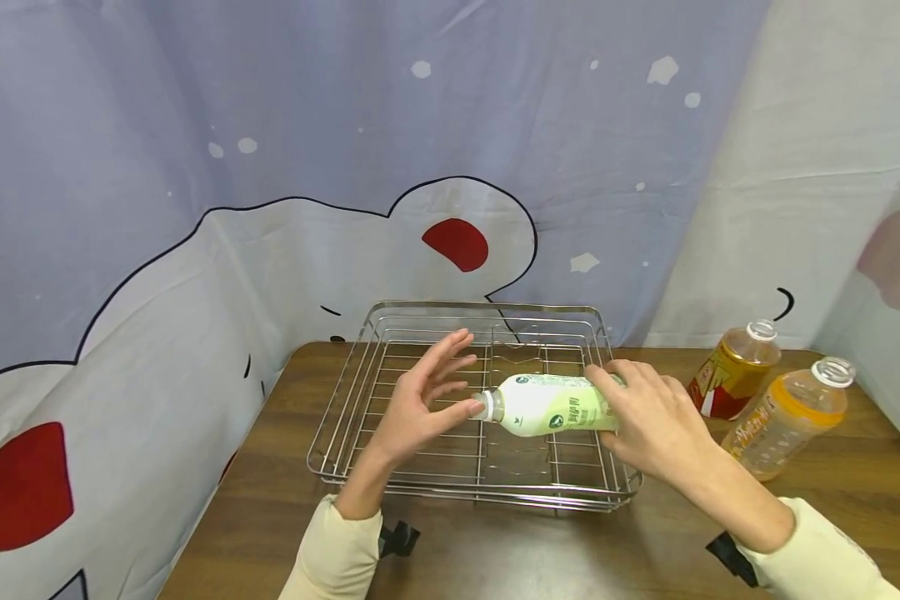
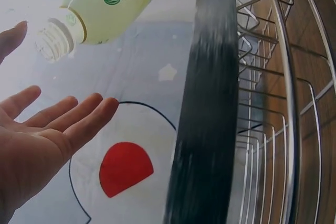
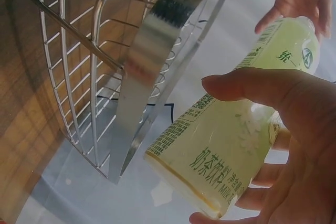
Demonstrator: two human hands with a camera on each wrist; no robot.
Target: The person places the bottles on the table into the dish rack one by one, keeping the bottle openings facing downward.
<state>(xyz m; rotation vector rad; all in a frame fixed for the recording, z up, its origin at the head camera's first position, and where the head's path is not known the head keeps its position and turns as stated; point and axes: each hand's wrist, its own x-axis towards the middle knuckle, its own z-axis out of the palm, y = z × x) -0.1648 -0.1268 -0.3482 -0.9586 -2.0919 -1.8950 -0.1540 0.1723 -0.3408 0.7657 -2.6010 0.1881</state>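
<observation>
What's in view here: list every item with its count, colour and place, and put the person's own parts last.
Held bottle: 1, pale green and white, on its side over the rack
Rack: 1, silver wire, on the table
Red-label bottle: 1, amber and red, right of the rack
Orange-label bottle: 1, clear and orange, nearer than the red-label one
Table: 1, brown, under the rack
Curtain cloth: count unclear, lavender and white with red patches, behind and beside the table
Straps: 2, black, one near each wrist
Sleeves: 2, cream, lower edge
Left hand: 1, bare, by the bottle's neck
Right hand: 1, bare, gripping the bottle's base end
</observation>
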